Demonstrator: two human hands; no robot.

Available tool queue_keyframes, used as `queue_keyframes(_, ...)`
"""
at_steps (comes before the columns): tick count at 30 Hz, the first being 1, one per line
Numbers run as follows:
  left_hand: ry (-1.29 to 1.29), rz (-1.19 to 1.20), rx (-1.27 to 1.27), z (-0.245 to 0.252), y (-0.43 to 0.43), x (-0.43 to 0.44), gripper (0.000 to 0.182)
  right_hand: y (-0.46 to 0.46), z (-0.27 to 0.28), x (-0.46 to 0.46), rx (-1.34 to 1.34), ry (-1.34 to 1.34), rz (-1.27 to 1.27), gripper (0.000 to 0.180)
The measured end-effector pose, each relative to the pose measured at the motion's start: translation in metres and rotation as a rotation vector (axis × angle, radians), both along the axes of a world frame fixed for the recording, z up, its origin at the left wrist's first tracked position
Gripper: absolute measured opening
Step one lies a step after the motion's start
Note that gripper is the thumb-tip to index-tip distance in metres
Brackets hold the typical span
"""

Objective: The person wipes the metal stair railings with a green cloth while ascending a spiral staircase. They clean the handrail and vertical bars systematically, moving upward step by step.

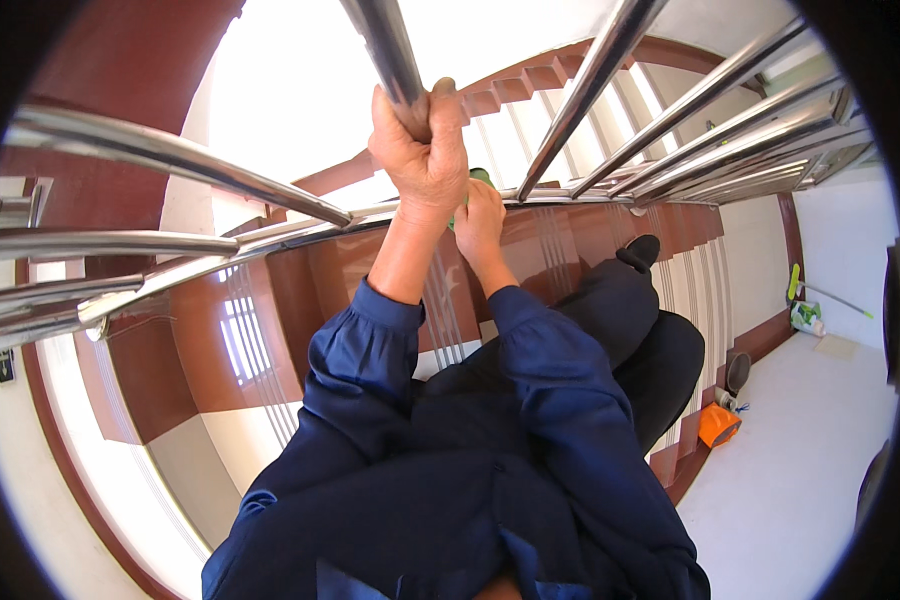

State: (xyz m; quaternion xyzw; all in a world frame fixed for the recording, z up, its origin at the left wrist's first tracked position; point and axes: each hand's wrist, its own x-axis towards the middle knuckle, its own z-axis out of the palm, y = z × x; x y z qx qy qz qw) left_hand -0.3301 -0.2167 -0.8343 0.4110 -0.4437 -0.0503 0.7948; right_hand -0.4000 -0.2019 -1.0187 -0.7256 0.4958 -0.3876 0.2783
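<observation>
My left hand (424, 161) is wrapped around an upright stainless-steel baluster (392, 52) of the stair railing. Lower down, beside the left wrist, my right hand (482, 221) grips a green cloth (481, 176). The cloth seems pressed to the same baluster near its foot, but my left hand and wrist hide the contact. Just behind both hands runs the railing's steel bottom rail (379, 212).
More balusters (592, 90) stand on both sides. Reddish-brown stair treads (345, 259) lie below me, with another flight (525, 86) beyond the railing. On the right landing are an orange container (718, 425), a dark round container (737, 373) and a long-handled green squeegee-like tool (795, 281).
</observation>
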Motion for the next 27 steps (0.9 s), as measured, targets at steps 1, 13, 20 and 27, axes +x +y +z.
queue_keyframes(1,0.003,0.001,0.008,0.0,0.001,-0.001,0.017,0.008,0.001,0.003,-0.014,-0.036,-0.041,0.024)
queue_keyframes(13,-0.12,0.024,0.481,-0.044,0.098,-0.01,0.041,-0.012,0.03,-0.005,0.413,0.132,0.223,0.039)
queue_keyframes(20,1.03,-0.251,0.853,-0.135,0.169,-0.007,0.026,0.033,0.011,0.01,0.137,0.282,0.038,0.068)
queue_keyframes(27,1.347,-0.358,0.786,-0.179,0.164,-0.016,0.027,0.073,0.034,0.015,0.199,-0.08,0.099,0.075)
